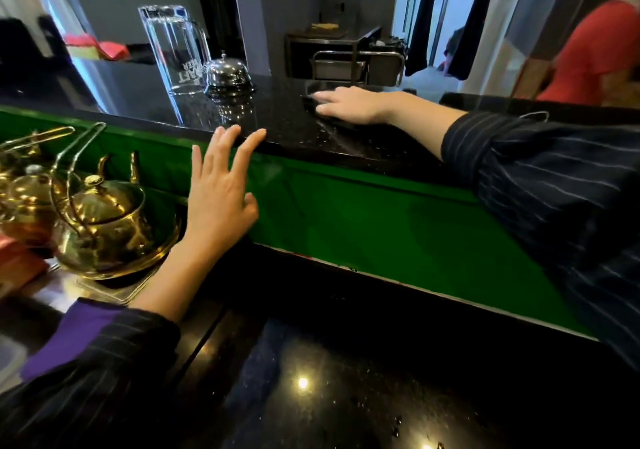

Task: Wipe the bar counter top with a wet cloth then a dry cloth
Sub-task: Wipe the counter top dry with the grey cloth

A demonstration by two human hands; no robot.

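The raised bar counter top (287, 126) is glossy black stone with a green front panel below it. My right hand (349, 106) lies flat on it, pressing down a dark cloth (311, 100) whose edge shows past the fingertips; a wet streak shines on the stone just below the hand. My left hand (221, 185) is open with fingers spread, its fingertips touching the counter's near edge. Both arms wear dark striped sleeves.
An upturned glass pitcher (176, 47) and a chrome service bell (227, 73) stand on the counter left of my right hand. Brass teapots (104, 227) sit on the lower black worktop (346, 379) at left. A person in red (595, 50) stands beyond the counter at right.
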